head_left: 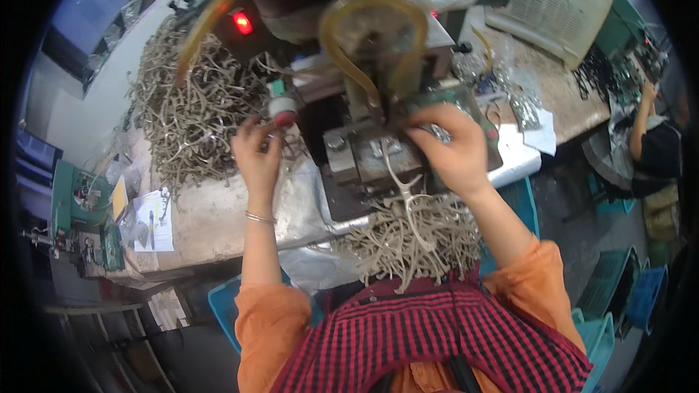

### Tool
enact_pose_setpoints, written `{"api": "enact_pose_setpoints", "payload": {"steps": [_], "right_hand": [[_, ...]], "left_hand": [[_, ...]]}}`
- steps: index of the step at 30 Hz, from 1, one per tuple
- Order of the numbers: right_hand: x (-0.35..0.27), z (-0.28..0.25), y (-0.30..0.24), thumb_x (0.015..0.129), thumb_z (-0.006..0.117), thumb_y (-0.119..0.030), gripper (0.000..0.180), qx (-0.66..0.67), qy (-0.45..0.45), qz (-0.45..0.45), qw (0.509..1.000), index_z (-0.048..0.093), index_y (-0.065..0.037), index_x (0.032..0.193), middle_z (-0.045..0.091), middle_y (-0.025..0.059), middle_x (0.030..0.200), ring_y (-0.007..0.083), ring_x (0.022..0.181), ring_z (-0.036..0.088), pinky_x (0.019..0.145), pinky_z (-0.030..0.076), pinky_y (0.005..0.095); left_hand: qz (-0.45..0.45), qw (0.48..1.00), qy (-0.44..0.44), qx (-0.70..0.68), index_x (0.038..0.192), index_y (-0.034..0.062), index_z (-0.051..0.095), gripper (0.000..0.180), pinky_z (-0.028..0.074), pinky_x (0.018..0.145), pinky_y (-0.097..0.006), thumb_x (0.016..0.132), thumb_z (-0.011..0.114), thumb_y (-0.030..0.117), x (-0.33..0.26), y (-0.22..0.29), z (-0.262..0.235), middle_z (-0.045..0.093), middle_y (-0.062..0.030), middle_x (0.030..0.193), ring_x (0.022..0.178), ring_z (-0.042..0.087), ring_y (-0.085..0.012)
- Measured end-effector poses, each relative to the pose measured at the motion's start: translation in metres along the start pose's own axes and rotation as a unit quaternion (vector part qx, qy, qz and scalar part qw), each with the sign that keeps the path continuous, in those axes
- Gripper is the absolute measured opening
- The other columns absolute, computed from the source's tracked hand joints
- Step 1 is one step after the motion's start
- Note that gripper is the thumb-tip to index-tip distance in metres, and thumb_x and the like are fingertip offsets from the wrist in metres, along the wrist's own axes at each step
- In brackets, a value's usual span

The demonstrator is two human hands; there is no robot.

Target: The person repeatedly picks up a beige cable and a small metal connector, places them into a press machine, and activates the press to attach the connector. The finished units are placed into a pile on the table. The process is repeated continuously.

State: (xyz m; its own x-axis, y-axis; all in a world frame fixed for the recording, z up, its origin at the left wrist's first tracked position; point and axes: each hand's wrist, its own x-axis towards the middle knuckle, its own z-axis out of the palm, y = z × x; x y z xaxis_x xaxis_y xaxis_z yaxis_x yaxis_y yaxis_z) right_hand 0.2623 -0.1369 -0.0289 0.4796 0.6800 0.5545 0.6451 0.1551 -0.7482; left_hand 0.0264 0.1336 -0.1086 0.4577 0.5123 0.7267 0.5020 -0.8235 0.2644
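My left hand hovers at the right edge of a large pile of grey, forked metal pieces, just beside a round red push button. Its fingers are half bent and apart, with nothing visible in them. At the machine's metal fixture, my right hand has thumb and forefinger close together; blur hides what is between the tips. One shiny forked metal piece reaches from the fixture down over a second heap of such pieces in front of my apron.
Yellowish hoses arch over the machine, near a red lamp. A paper sheet lies on the bench at left. Plastic bags lie at right. Blue crates stand on the floor; another person's arm shows far right.
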Motion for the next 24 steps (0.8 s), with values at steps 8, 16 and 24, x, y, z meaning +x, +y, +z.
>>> {"api": "enact_pose_setpoints", "payload": {"steps": [8,16,24], "right_hand": [[-0.003,0.037,-0.018,0.085,0.074,0.004,0.056,0.333,0.046,0.13,0.933,0.051,0.006,0.136,0.068,0.0118,0.114,0.0121,0.098,0.066,0.093,0.05,0.0255],[-0.019,0.007,-0.058,0.088,0.061,0.004,0.061,0.377,0.003,0.188,0.907,0.046,0.004,0.147,0.068,0.0162,0.124,0.021,0.114,0.066,0.101,0.049,0.0325],[-0.05,-0.026,0.097,0.079,0.077,-0.015,0.019,-0.385,0.051,0.045,0.921,0.075,-0.005,0.095,0.068,0.0201,0.123,0.0399,0.125,0.058,0.105,0.047,0.048]], "left_hand": [[-0.243,0.852,0.147,-0.439,0.113,-0.0014,0.058,0.014,0.062,0.083,-0.032,0.1,0.062,-0.002,0.023,-0.004,0.008,0.068,-0.012,0.107,0.094,0.068,-0.0174],[0.053,0.859,0.131,-0.492,0.1,0.0032,0.063,0.003,0.062,0.079,-0.036,0.099,0.064,0.006,0.002,0.134,-0.083,0.074,-0.0166,0.107,0.091,0.073,-0.0262],[0.335,0.895,-0.073,-0.286,0.09,0.0062,0.07,0.015,0.054,0.062,-0.028,0.076,0.076,0.005,0.005,0.192,-0.055,0.075,-0.008,0.111,0.073,0.066,-0.0166]]}}
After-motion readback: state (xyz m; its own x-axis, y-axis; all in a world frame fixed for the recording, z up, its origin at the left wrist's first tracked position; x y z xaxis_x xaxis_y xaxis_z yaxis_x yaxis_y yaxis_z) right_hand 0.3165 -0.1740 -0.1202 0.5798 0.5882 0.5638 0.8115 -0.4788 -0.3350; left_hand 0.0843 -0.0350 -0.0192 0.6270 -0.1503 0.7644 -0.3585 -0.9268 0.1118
